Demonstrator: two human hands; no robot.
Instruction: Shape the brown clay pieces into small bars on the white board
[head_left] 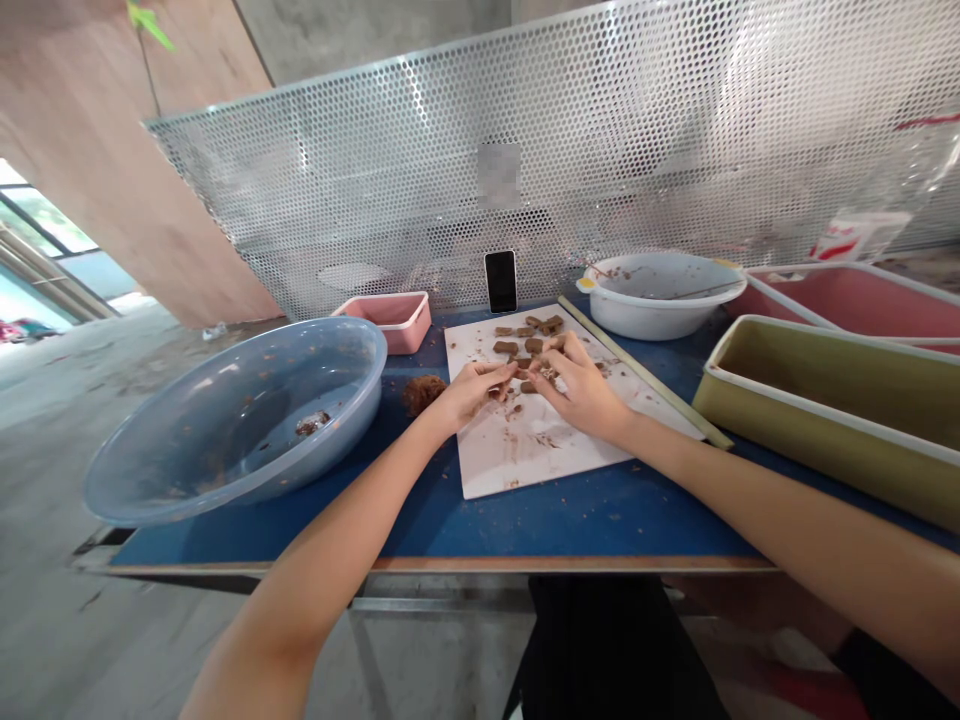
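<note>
A white board point(540, 440) lies on the blue table point(570, 515), with several small brown pieces point(529, 335) of a clay-like or dough-like stuff at its far end. Both my hands rest on the board and meet at those pieces. My left hand point(472, 390) has its fingers curled and pinched on a brown piece point(501, 385). My right hand point(581, 385) is curled over more pieces, its fingertips pressed on them. A lump of the same brown stuff point(421, 392) sits on the table just left of my left hand.
A large clear blue basin point(225, 420) stands at the left, a small pink tub point(390, 318) behind it. A phone point(500, 281) leans on the perforated metal screen point(525, 170). At the right are a white bowl point(660, 290), a wooden stick point(645, 375), an olive tray point(832, 410) and a pink tray point(862, 295).
</note>
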